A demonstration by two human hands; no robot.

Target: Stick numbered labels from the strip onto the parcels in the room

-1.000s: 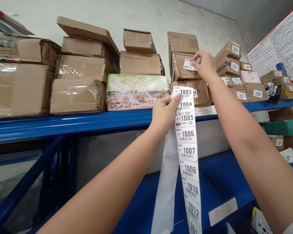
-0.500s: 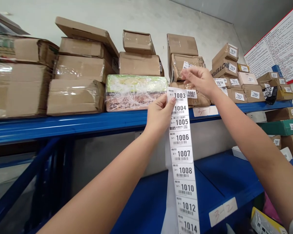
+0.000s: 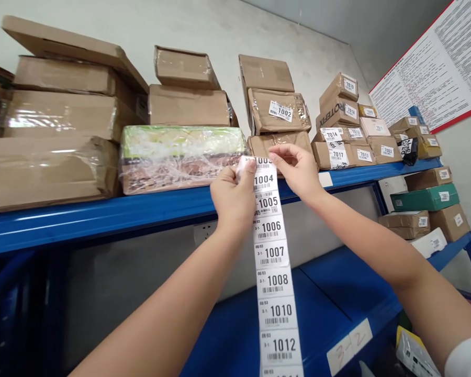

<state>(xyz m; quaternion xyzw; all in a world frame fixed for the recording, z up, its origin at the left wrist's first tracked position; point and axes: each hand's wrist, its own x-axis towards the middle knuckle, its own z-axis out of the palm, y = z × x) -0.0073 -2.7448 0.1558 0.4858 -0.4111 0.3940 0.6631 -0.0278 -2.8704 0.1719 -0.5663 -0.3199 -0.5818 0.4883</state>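
Observation:
A long strip of white number labels [image 3: 273, 254] hangs down from my left hand [image 3: 233, 201], whose thumb and fingers pinch its top end. My right hand [image 3: 298, 170] is at the upper right corner of the top label, 1003, with thumb and forefinger closed on its edge. Below it run labels 1004, 1005, 1006 and several more. Just behind the hands, a cardboard box [image 3: 262, 123] on the shelf bears a label, 1002 [image 3: 281, 111]. Another box [image 3: 294, 140] under it is partly hidden by my right hand. To the left lies a plastic-wrapped green and brown package [image 3: 180, 157].
Stacked cardboard boxes [image 3: 55, 162] stand at the left on the blue shelf [image 3: 102, 212]. Several smaller parcels with 70-series labels [image 3: 337, 133] sit at the right. A lower blue shelf [image 3: 322, 293] has a handwritten 3-2 tag [image 3: 349, 347]. A printed poster [image 3: 432, 68] hangs on the wall.
My right hand has come down from the box with the 1002 label to the top label's corner. That box's label is now uncovered. The view has shifted right.

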